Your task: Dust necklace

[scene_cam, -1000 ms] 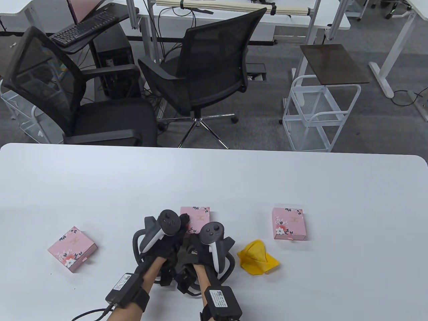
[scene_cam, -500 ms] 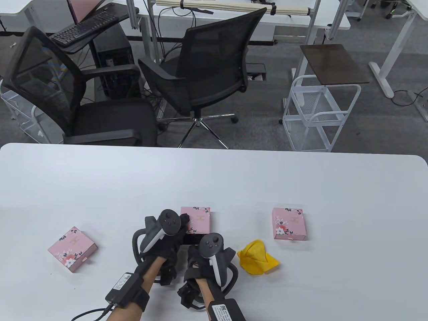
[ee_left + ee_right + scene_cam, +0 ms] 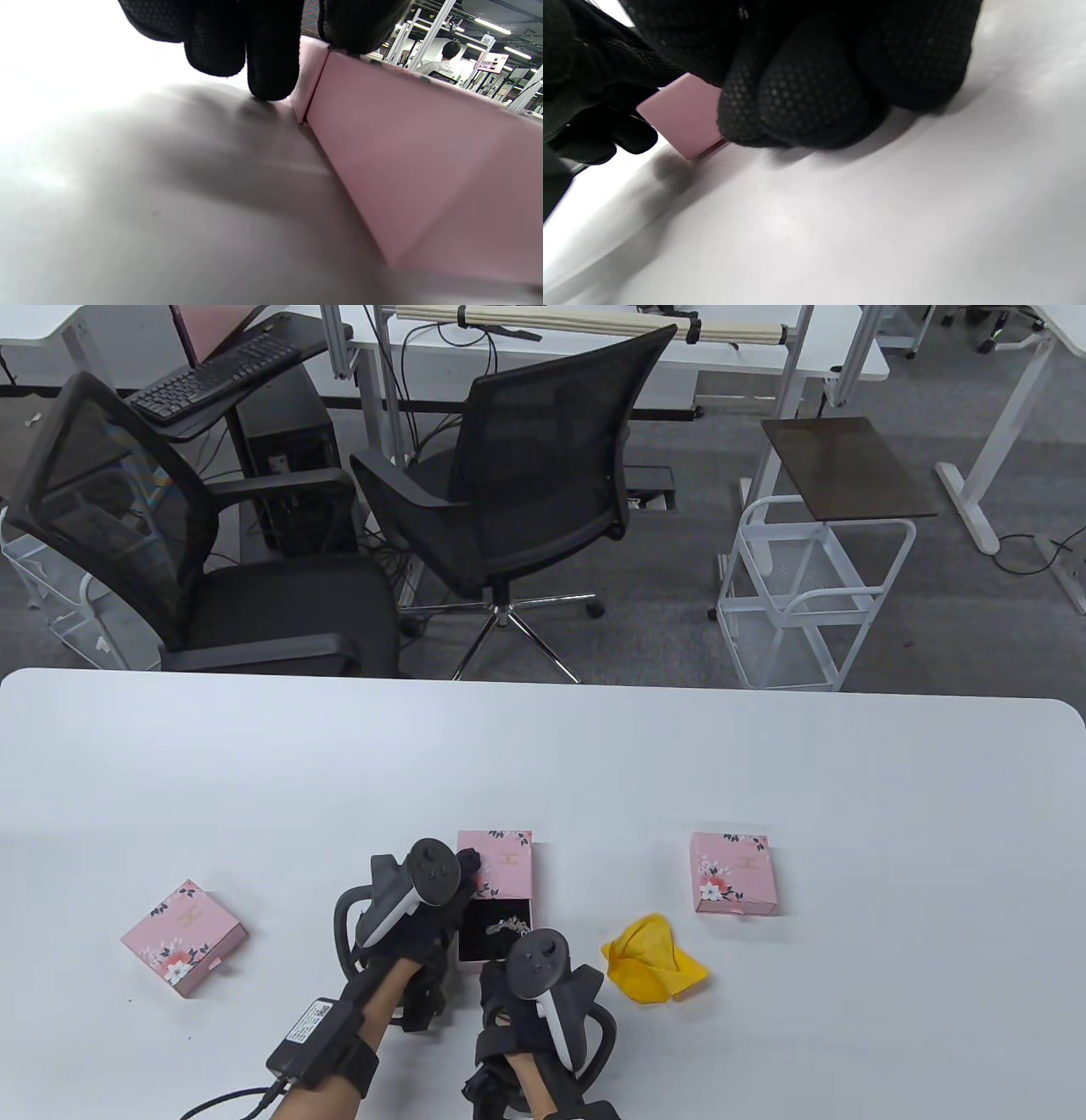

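1. Since the earlier pictures, the right hand (image 3: 509,984) has drawn a black drawer (image 3: 496,935) out of the middle pink box (image 3: 501,864) toward the table's (image 3: 594,763) near edge.
2. Its curled fingers (image 3: 797,97) pinch the drawer's near end.
3. A silver necklace (image 3: 502,926) lies in the drawer, its long axis roughly left to right.
4. Left hand (image 3: 424,916) grips the box's left side.
5. A yellow cloth (image 3: 652,960) lies just right; open tabletop runs to the far edge.
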`<state>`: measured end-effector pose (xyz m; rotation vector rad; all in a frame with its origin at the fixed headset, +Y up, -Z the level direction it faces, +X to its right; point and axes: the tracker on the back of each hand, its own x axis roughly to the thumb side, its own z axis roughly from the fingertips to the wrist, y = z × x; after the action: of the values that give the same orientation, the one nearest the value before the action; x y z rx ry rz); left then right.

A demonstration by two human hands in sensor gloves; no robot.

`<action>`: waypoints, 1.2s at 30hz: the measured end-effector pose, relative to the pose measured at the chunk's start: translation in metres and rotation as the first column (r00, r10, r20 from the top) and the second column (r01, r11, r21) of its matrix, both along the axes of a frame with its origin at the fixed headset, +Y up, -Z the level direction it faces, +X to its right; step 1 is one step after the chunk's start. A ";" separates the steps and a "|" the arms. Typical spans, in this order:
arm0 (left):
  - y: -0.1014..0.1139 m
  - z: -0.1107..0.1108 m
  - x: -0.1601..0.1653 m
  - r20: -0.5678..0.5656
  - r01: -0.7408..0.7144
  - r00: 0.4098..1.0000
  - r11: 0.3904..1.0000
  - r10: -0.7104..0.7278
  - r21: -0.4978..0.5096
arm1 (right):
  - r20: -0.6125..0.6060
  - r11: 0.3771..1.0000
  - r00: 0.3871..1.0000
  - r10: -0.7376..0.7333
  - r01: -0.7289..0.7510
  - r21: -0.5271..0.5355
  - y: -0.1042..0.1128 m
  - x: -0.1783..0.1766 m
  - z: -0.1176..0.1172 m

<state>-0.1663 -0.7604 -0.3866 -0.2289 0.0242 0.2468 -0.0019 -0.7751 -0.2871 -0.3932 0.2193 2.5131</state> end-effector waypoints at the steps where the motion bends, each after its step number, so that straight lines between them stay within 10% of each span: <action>1: 0.000 0.000 0.000 -0.001 -0.001 1.000 1.000 0.001 0.000 | -0.006 1.000 1.000 0.003 -0.003 -0.002 0.000 0.000 0.002; 22: 0.023 0.014 0.000 0.025 0.002 1.000 0.996 -0.004 0.088 | -0.161 0.986 0.985 -0.055 0.029 -0.163 0.010 0.019 0.012; 36: 0.061 0.082 -0.056 0.059 -0.149 0.989 0.953 0.138 0.263 | -0.206 0.927 0.933 0.295 -0.228 0.297 0.047 0.002 -0.031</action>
<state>-0.2225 -0.6997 -0.3051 0.0341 -0.0660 0.3874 -0.0002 -0.7281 -0.3182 0.0056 -0.0892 2.8074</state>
